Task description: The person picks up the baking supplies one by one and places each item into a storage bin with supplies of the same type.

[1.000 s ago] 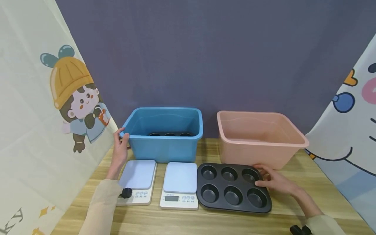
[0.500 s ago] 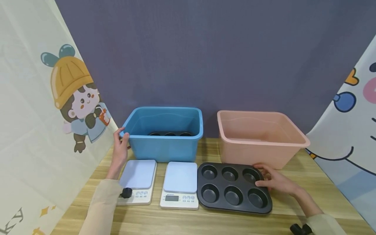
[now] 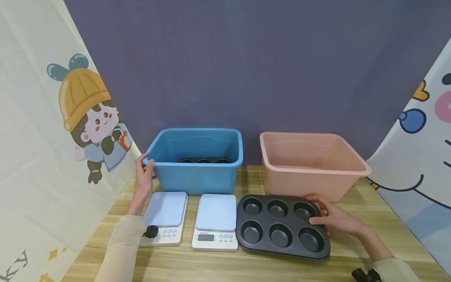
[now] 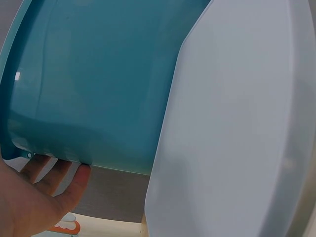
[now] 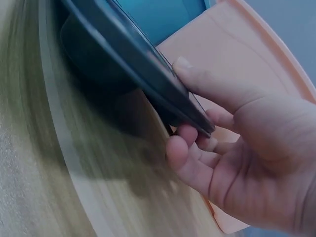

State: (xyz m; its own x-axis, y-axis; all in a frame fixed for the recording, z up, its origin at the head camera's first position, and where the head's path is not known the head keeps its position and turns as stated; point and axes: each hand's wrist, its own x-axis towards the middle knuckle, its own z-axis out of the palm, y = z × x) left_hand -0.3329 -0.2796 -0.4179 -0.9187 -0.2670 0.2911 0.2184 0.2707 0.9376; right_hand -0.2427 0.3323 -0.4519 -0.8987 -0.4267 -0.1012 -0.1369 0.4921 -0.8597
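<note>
A black six-cup-style muffin pan (image 3: 266, 226) lies in front of the pink bin, and my right hand (image 3: 336, 219) grips its right edge. In the right wrist view, the thumb (image 5: 197, 76) lies on top of the pan's rim and the fingers curl below it; that edge stands off the tabletop. My left hand (image 3: 143, 178) holds the front left corner of the blue bin (image 3: 195, 178) by its rim. Inside that bin, another dark pan with round cups (image 3: 203, 160) is partly hidden by the front wall.
Two white kitchen scales, a left one (image 3: 165, 211) and a right one (image 3: 216, 213), lie before the blue bin. The muffin pan's left side is close against the right scale. Behind it stands the pink bin (image 3: 306, 184). A dark cloth (image 3: 246, 70) hangs behind both bins.
The muffin pan's right end has shifted slightly right and risen a little, along with my right hand. My left hand keeps its hold on the blue bin.
</note>
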